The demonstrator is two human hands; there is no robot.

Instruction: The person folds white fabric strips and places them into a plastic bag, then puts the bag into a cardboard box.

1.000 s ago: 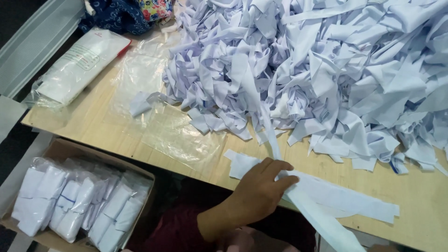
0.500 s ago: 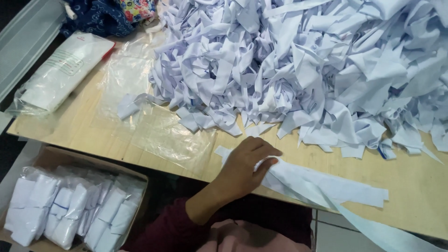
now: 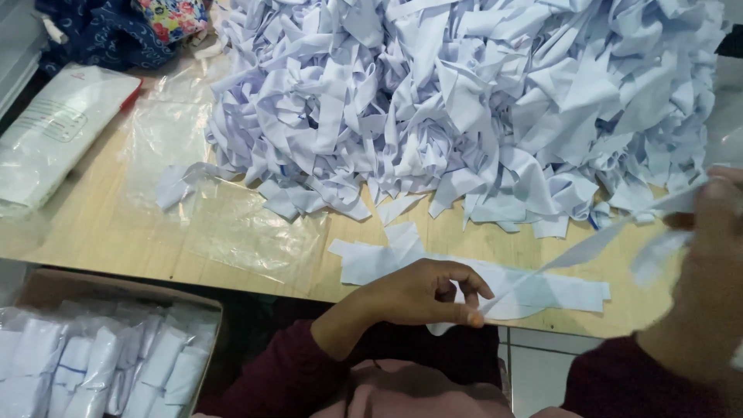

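A big heap of white fabric strips (image 3: 464,101) covers the far half of the wooden table (image 3: 101,232). My left hand (image 3: 422,294) pinches one end of a long white strip (image 3: 588,244) at the table's near edge. My right hand (image 3: 708,263), blurred at the right edge, holds the strip's other end raised, so the strip runs taut between both hands. Under it, a few flat white strips (image 3: 534,290) lie stacked on the table.
Clear plastic bags (image 3: 248,232) lie flat on the table's left part. A filled white packet (image 3: 54,128) sits at the far left, with dark floral cloth (image 3: 131,23) behind it. A cardboard box (image 3: 116,290) of bagged white bundles stands below the table, at lower left.
My left hand slid back to the table's near edge, pinching the strip's end. My right hand came into view at the right, lifting the other end. The view shifted left.
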